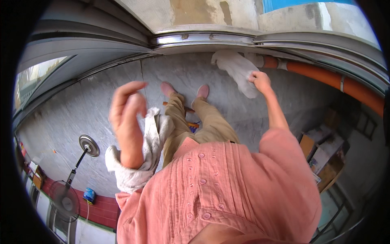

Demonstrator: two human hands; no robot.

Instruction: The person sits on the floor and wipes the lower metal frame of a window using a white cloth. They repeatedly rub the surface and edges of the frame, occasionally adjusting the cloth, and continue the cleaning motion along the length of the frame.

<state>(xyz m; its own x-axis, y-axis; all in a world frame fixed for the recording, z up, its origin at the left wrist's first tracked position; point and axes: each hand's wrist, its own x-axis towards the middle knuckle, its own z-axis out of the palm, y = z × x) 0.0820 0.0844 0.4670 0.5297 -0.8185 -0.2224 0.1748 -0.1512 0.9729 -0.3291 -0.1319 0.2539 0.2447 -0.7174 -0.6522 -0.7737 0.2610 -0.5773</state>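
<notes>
My right hand [260, 81] grips a white cloth [236, 68] near one end. The rest of the cloth stretches away toward the window wall, slightly blurred. My left hand [129, 103] is raised on the other side, blurred by motion, its fingers loosely curved with nothing visible in them. Over my left forearm hangs a light grey fabric [134, 178], with folds dropping beside my left thigh. Pink shoes [203, 91] show on the grey floor below.
Ahead runs a sliding window's metal track [204, 39]. An orange pipe [317, 74] follows the wall at right, above cardboard boxes [324, 155]. A standing fan [67, 203] and a blue tin [89, 195] are at lower left. Some wooden pieces [192, 125] show between my legs.
</notes>
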